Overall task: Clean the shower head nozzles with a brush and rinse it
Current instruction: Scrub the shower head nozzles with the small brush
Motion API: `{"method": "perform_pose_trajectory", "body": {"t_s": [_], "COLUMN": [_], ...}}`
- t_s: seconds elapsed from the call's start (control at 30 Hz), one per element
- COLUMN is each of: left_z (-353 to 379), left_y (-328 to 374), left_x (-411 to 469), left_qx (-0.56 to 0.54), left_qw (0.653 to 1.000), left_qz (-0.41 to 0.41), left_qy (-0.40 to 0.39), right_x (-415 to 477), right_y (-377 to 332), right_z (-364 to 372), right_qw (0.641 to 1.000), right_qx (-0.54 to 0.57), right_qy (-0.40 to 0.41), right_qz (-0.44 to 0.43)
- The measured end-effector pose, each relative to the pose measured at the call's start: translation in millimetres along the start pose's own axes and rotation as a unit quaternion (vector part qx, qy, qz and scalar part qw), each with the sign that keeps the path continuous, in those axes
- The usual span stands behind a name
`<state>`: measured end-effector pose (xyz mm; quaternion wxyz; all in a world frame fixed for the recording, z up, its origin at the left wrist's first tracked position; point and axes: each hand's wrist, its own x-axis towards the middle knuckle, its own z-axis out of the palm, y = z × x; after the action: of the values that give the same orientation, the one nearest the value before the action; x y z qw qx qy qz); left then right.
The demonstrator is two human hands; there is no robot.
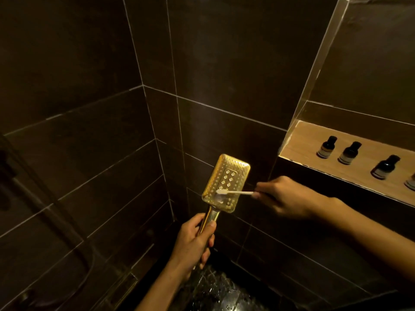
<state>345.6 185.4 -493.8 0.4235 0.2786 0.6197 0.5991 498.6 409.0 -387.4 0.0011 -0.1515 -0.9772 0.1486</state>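
Note:
A gold rectangular shower head (229, 176) with rows of small nozzles faces up at the centre of the view. My left hand (193, 241) is wrapped around its gold handle from below. My right hand (285, 198) comes in from the right and pinches the end of a thin white brush (235, 192). The brush lies level across the lower part of the nozzle face, with its bristled tip touching the nozzles. A small white patch shows on the face just under the tip.
Dark tiled walls meet in a corner behind the shower head. A lit wall niche (298, 144) on the right holds several small dark bottles (326, 146). A hose (87, 263) and fittings hang on the left wall. The dark marbled floor (215, 290) below looks wet.

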Motion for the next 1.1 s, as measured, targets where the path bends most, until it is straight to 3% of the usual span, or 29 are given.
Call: {"method": "perform_pose_trajectory", "body": {"t_s": [0.1,0.23,0.33,0.37,0.47,0.57,0.6,0.7,0.83,0.93,0.97,1.03,1.1], "left_z": [0,1,-1,-1,-3,-5,-5,-5,-5,-4,-5,-6,-6], "left_y": [0,1,-3,-3,-4,-6,-6,-6,-4,-2,-2,-1,-2], "left_x": [-1,-3,-3,-4,-5,-6,-7,-8,-10,-11,-11,-10,-10], "left_qx": [0.004,0.004,0.018,0.023,0.041,0.050,0.049,0.057,0.063,0.063,0.064,0.065,0.064], "left_qw": [1.000,1.000,1.000,0.999,0.999,0.998,0.998,0.997,0.996,0.996,0.996,0.995,0.995], "left_qz": [0.001,0.011,0.013,0.015,0.029,0.030,0.030,0.033,0.036,0.041,0.043,0.041,0.037], "left_qy": [0.004,0.009,0.018,0.019,0.020,0.022,0.025,0.033,0.046,0.054,0.054,0.057,0.063], "right_x": [3,2,3,4,2,5,6,5,11,11,11,13,13], "right_y": [8,-6,2,1,-12,-4,-2,-16,-9,-24,-26,-19,-17], "right_z": [-7,0,0,0,8,5,6,19,13,21,21,14,16], "right_qw": [0.993,1.000,0.990,0.990,0.999,0.987,0.987,0.998,0.985,0.996,0.996,0.991,0.990], "right_qx": [0.029,0.011,0.041,0.048,0.033,0.050,0.053,0.014,0.034,0.010,0.002,0.013,0.021], "right_qy": [0.110,0.023,0.130,0.129,0.035,0.148,0.151,0.038,0.169,0.041,0.038,0.127,0.133], "right_qz": [0.043,-0.003,0.041,0.039,-0.018,0.033,0.028,-0.052,-0.009,-0.080,-0.085,-0.042,-0.027]}}
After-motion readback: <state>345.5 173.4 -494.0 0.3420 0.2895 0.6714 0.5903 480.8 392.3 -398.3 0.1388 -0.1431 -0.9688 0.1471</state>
